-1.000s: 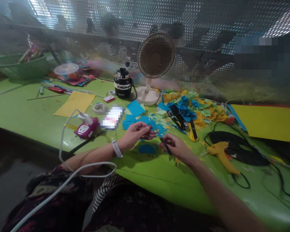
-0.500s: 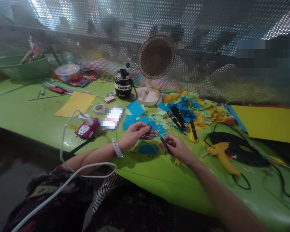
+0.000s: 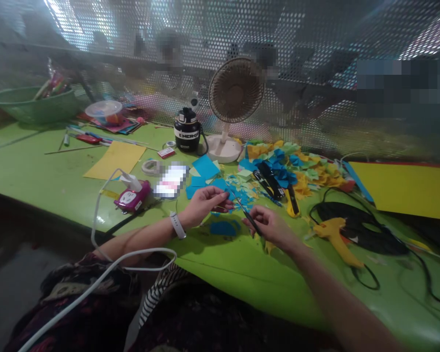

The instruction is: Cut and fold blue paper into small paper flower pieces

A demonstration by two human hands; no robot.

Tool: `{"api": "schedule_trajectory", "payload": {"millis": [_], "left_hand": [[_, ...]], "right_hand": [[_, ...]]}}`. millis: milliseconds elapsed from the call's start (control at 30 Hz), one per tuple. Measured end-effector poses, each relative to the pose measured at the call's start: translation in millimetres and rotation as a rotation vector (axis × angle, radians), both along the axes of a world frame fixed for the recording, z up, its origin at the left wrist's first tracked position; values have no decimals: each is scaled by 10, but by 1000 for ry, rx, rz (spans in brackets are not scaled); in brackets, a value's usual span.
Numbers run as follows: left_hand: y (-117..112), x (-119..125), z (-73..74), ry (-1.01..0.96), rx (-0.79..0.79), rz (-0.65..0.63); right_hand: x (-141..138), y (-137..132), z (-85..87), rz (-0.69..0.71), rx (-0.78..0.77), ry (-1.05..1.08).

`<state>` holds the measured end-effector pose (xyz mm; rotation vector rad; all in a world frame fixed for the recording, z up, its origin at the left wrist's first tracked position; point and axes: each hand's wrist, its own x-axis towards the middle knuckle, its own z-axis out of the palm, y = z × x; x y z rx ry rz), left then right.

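Observation:
My left hand (image 3: 209,201), wearing a white watch strap, is closed in a pinch on a small piece of blue paper (image 3: 228,194), mostly hidden by the fingers. In my right hand (image 3: 266,225) is a pair of scissors (image 3: 252,222) with dark handles; the thin metal blades point up and left toward the pinched paper. Whether the blades touch it I cannot tell. Below the hands a blue paper piece (image 3: 223,228) lies on the green table (image 3: 220,256). Blue sheets (image 3: 205,167) and many small cut scraps (image 3: 247,185) lie just beyond.
Behind the scraps are a heap of folded paper pieces (image 3: 308,171), a black stapler (image 3: 269,178) and a yellow cutter (image 3: 292,203). A yellow glue gun (image 3: 333,232) lies right. A fan (image 3: 236,90), black bottle (image 3: 187,132), phone (image 3: 171,181) and purple power socket (image 3: 132,196) stand or lie around; a white cable (image 3: 132,252) crosses my left arm.
The scissors' tips have shifted slightly up and left, closer to my left fingertips. Both hands otherwise stay in nearly the same place; the view has tilted a little.

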<state>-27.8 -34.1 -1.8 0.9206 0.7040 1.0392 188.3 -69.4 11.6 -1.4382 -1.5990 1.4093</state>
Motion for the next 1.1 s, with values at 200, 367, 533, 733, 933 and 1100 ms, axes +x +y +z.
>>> {"api": "schedule_trajectory", "payload": {"millis": [200, 367, 533, 733, 933, 1100], "left_hand": [[0, -7, -38, 28, 21, -71], [-10, -15, 0, 40, 0, -74], [-20, -22, 39, 56, -5, -51], [-4, -23, 43, 65, 0, -23], [-1, -24, 50, 50, 10, -14], [10, -26, 45, 46, 15, -6]], "right_hand": [[17, 12, -23, 36, -1, 0], [16, 12, -20, 42, 27, -23], [4, -5, 37, 40, 33, -18], [7, -19, 81, 25, 30, -29], [-6, -24, 108, 19, 8, -26], [-21, -25, 109, 22, 8, -10]]}}
